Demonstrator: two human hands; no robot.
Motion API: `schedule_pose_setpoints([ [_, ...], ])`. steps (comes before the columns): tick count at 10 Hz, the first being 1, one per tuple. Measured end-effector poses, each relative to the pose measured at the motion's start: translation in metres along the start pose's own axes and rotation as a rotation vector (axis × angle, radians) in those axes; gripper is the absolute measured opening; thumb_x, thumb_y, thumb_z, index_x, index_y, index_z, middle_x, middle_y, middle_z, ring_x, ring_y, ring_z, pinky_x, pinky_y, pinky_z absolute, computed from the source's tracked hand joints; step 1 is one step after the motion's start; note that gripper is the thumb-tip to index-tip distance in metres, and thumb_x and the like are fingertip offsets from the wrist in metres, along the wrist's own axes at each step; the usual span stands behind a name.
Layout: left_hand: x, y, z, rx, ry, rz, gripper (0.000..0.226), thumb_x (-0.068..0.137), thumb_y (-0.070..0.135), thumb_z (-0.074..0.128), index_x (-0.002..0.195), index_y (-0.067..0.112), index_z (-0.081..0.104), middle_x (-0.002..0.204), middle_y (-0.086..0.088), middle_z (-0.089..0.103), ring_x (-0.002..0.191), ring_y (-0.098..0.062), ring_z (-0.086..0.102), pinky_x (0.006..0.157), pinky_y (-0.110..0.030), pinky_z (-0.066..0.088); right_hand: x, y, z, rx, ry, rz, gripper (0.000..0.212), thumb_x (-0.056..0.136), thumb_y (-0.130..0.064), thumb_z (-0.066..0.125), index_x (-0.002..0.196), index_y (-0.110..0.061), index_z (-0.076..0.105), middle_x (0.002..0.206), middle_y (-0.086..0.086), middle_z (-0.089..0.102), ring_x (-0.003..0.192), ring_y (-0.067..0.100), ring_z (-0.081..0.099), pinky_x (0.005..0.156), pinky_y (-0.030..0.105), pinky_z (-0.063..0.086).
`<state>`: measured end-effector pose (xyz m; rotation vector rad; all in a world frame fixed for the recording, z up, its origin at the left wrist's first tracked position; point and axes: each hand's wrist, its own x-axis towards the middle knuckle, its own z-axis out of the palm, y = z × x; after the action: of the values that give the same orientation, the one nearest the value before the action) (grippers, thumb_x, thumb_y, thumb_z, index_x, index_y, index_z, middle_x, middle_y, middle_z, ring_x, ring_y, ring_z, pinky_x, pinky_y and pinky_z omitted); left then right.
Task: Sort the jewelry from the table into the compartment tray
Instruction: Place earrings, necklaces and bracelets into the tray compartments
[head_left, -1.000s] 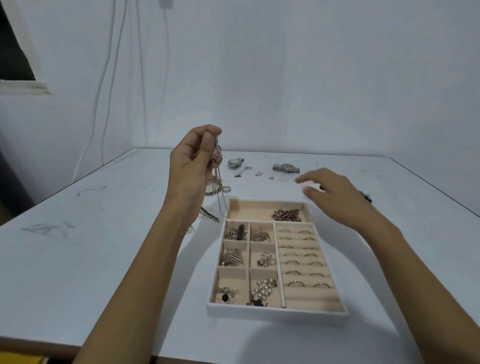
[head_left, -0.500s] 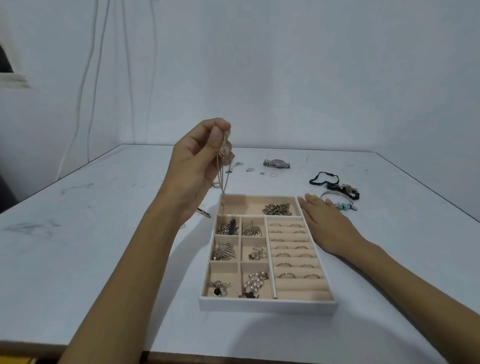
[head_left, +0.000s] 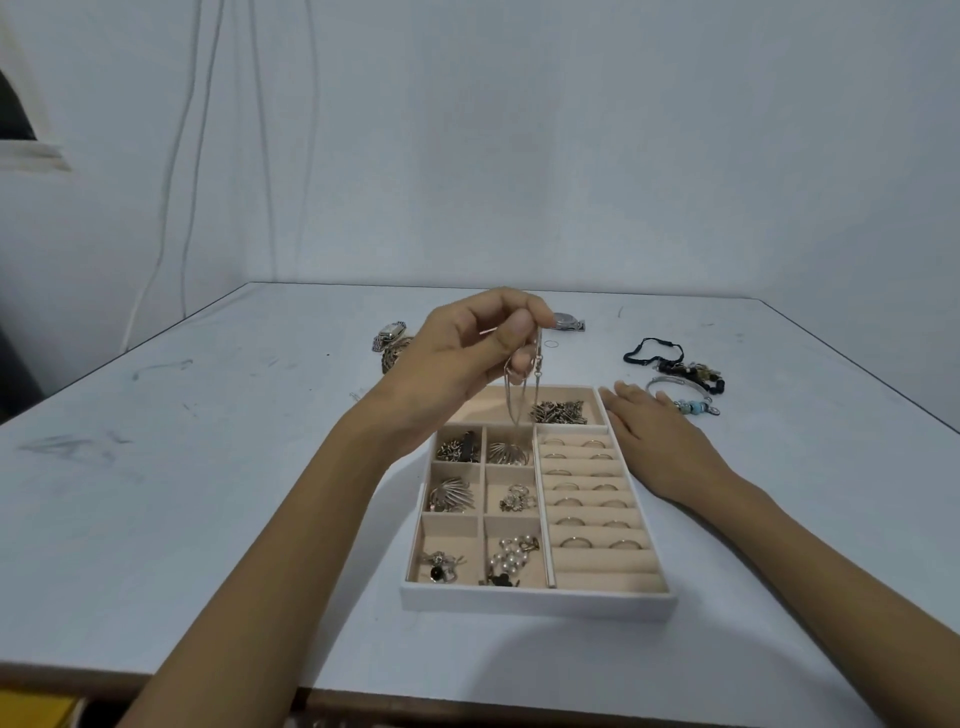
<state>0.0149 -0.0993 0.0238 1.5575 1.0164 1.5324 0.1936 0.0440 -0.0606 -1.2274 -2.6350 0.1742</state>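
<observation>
Person's left hand (head_left: 457, 358) pinches silver chain necklace (head_left: 519, 402) dangling over compartment tray's (head_left: 535, 603) 12 o'clock long slot, right hand (head_left: 654, 436) flat, fingers straight, on surface (head_left: 208, 493) beside tray's 2 o'clock edge; best to lower slowly, coiling chain clear of charm pile (head_left: 558, 412).

Shiny metal chain (head_left: 521, 400), matt velvety tray (head_left: 537, 603) lining — smooth, scuffed white table (head_left: 208, 467).

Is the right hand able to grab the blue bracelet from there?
Probably yes. The right hand lies open beside the tray, holding nothing, and the blue bracelet sits just past its fingertips with bare table between.
</observation>
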Motion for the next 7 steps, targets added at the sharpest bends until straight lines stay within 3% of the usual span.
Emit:
schedule_pose_setpoints([
  [3,-0.0026,0.002,-0.0015,-0.004,-0.071,-0.033,0.016,0.09,0.02,0.049,0.092,0.015,0.063,0.064,0.005,0.05,0.061,-0.008,0.048,0.064,-0.018,0.045,0.0003,0.0011,0.0001,0.015,0.001,-0.004,0.048,0.105,-0.028,0.019,0.15,-0.013,0.027,0.158,0.01,0.023,0.147,0.017,0.014,0.119,0.032,0.003],
  [5,-0.0022,0.0046,-0.002,-0.148,-0.037,0.033,0.02,0.089,0.015,0.049,0.084,0.02,0.068,0.079,-0.004,0.046,0.06,-0.006,0.048,0.062,-0.017,0.044,0.0028,0.0047,0.0037,0.017,0.014,-0.018,0.048,0.105,-0.028,0.02,0.15,-0.014,0.029,0.157,0.01,0.026,0.147,0.017,0.015,0.119,0.035,0.005],
  [7,-0.0025,0.0034,-0.0026,-0.105,-0.06,0.013,0.016,0.089,0.016,0.049,0.089,0.015,0.065,0.073,-0.002,0.047,0.061,-0.008,0.048,0.061,-0.017,0.044,0.0042,0.0051,0.0039,0.02,0.013,-0.016,0.048,0.104,-0.028,0.02,0.15,-0.014,0.029,0.156,0.01,0.027,0.147,0.017,0.016,0.119,0.035,0.006],
])
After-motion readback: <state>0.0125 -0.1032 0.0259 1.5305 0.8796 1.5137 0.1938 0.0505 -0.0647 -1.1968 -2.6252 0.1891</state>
